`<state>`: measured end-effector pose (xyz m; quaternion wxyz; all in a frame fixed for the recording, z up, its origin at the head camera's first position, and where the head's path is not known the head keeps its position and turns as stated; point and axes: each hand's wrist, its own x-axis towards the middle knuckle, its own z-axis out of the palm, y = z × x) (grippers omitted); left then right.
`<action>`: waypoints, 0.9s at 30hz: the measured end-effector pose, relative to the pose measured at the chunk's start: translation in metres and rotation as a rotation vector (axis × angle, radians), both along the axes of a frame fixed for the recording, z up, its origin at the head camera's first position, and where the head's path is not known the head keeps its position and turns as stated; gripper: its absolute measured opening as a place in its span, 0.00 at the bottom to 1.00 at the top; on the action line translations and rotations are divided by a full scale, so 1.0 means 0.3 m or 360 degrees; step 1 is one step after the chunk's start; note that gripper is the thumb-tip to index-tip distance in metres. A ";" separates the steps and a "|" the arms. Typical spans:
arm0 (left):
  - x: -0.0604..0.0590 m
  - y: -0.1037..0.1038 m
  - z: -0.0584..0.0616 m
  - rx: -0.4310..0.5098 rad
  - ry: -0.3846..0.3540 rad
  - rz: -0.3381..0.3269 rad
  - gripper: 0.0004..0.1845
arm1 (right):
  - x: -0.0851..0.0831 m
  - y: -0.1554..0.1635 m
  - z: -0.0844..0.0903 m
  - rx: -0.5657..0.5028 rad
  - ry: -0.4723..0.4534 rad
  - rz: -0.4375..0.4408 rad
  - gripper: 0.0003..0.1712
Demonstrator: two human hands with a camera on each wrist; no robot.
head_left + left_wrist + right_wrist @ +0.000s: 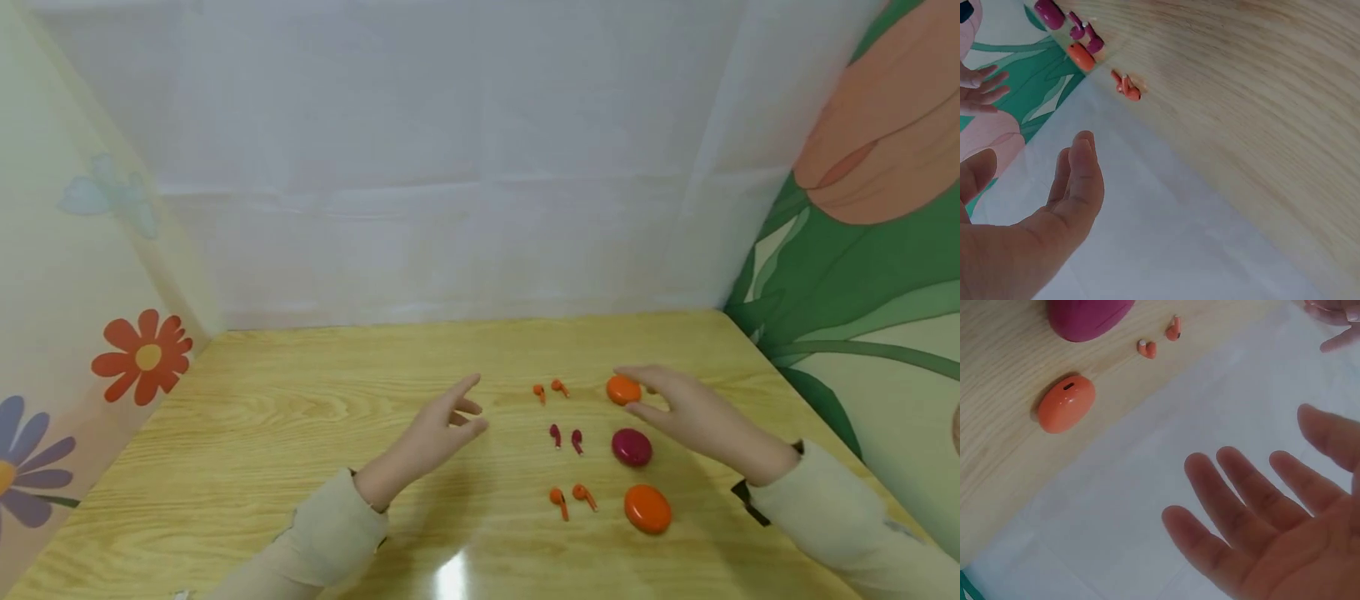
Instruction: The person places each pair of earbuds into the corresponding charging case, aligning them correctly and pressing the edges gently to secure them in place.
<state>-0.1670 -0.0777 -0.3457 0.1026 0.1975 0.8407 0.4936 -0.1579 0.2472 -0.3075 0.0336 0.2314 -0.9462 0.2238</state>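
Looking down from the head view: three closed earbud cases lie in a column on the wooden table [300, 417], namely the far orange case [623, 389], the magenta case [632, 447] and the near orange case [647, 508]. All lids are down, so their contents cannot be told. Left of each case lies a loose pair: far orange earbuds [549, 389], magenta earbuds [566, 438], near orange earbuds [572, 500]. The right hand [686, 408] hovers at the far orange case, fingers straight and apart; contact cannot be judged. The left hand [442, 429] hangs above the table, fingers relaxed and spread, holding nothing.

Left wrist view: the left hand [1054, 212] shows loose fingers; one orange pair [1126, 86] is clear, and further cases are cut off at the top edge.

Right wrist view: the right hand [1272, 512] is blurred, fingers apart; the far orange case [1066, 404] lies apart from them, with the magenta case [1088, 315] partly cropped.
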 end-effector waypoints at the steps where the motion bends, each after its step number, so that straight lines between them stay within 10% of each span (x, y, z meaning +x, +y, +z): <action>1: 0.000 0.003 -0.001 0.0032 -0.0043 -0.0006 0.34 | 0.002 0.002 0.000 -0.0019 -0.0002 -0.0012 0.25; 27: 0.053 0.099 -0.060 0.0495 -0.0927 -0.0091 0.29 | 0.055 0.099 -0.063 -0.0250 -0.0140 -0.0152 0.13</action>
